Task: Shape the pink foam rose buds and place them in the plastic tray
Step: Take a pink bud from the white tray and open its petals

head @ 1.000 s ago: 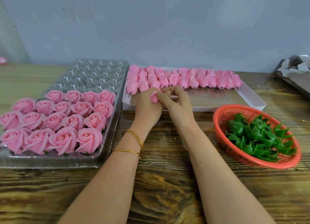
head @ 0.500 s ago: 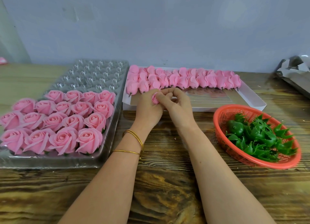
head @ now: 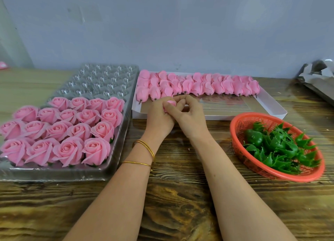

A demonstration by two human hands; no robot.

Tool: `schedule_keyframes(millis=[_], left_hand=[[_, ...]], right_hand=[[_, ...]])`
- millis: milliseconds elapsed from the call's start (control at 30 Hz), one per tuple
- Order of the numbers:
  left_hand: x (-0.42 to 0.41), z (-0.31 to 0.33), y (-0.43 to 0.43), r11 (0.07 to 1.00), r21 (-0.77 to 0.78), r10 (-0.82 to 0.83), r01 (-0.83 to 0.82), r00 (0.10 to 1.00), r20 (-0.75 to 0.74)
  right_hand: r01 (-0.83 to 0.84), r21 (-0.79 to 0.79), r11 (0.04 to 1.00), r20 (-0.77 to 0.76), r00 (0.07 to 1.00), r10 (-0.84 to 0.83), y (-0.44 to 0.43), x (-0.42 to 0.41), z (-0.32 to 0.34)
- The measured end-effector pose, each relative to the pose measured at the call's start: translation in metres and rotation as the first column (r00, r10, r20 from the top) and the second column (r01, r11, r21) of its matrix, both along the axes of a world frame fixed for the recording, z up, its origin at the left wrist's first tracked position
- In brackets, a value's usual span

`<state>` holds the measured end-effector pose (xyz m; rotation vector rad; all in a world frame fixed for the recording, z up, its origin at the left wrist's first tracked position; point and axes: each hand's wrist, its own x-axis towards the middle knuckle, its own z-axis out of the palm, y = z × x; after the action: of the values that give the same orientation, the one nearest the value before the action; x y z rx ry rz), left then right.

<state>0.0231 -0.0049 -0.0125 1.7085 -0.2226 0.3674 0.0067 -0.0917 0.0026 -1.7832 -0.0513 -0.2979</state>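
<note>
Pink foam rose bud (head: 170, 103) tilts slightly upward versus 0.5 s ago | left hand (head: 159, 118) grips it | right hand (head: 190, 117) pinches its petals | tip: spread petals gently, evenly

roses (head: 79, 130) in tray (head: 108, 74): 18, rows of 4, 5, 5, 4 | bud (head: 171, 103) held: 1 | buds (head: 198, 86) in box (head: 271, 112): too crowded to count | tray: 1 | box: 1 | basket (head: 233, 132): 1 | calyxes (head: 278, 146): a heap, uncountable | hands: 2, left hand (head: 159, 118), right hand (head: 191, 118) | bangles (head: 144, 145): at least 2
</note>
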Motion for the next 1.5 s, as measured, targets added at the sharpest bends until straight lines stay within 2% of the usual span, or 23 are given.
schedule_keyframes(millis=[267, 367, 500, 600, 667, 800, 1000, 1167, 1333, 1500], left_hand=[[0.003, -0.003, 0.001, 0.999, -0.03, 0.035, -0.035, 0.999, -0.001], [0.007, -0.002, 0.002, 0.995, 0.014, 0.101, -0.102, 0.994, 0.046], [0.005, 0.002, 0.002, 0.984, -0.072, 0.169, -0.166, 0.984, 0.05], [0.004, 0.005, 0.002, 0.973, -0.137, 0.188, -0.184, 0.982, 0.018], [0.004, 0.006, 0.002, 0.966, -0.197, 0.163, -0.17, 0.985, -0.048], [0.003, 0.007, 0.0, 0.942, -0.302, 0.098, -0.146, 0.981, -0.166], [0.001, 0.009, 0.001, 0.953, -0.29, 0.043, -0.084, 0.988, -0.146], [0.001, 0.008, 0.003, 0.965, -0.257, 0.027, -0.053, 0.994, -0.103], [0.001, 0.006, 0.004, 0.965, -0.263, -0.002, -0.013, 0.998, -0.059], [0.003, 0.006, 0.004, 0.97, -0.242, 0.001, -0.017, 0.998, -0.066]], right_hand=[[-0.014, 0.013, 1.0, 0.044, 0.999, 0.014, 0.001, 0.0, -0.002], [-0.056, 0.155, 0.986, 0.033, 0.998, 0.052, 0.003, 0.0, -0.002], [-0.106, 0.317, 0.942, -0.002, 0.994, 0.113, 0.003, 0.0, 0.0], [-0.155, 0.242, 0.958, 0.007, 0.987, 0.158, 0.002, 0.0, -0.001], [-0.196, 0.166, 0.966, 0.027, 0.981, 0.195, 0.0, 0.0, -0.003], [-0.249, 0.115, 0.962, 0.03, 0.968, 0.247, -0.002, 0.001, -0.007], [-0.216, 0.037, 0.976, 0.025, 0.976, 0.215, -0.001, 0.002, -0.009], [-0.257, 0.117, 0.959, -0.021, 0.965, 0.261, -0.003, -0.001, -0.005], [-0.392, 0.259, 0.883, -0.052, 0.907, 0.418, -0.008, -0.001, -0.002], [-0.457, 0.242, 0.856, -0.094, 0.867, 0.489, -0.012, 0.005, 0.002]])
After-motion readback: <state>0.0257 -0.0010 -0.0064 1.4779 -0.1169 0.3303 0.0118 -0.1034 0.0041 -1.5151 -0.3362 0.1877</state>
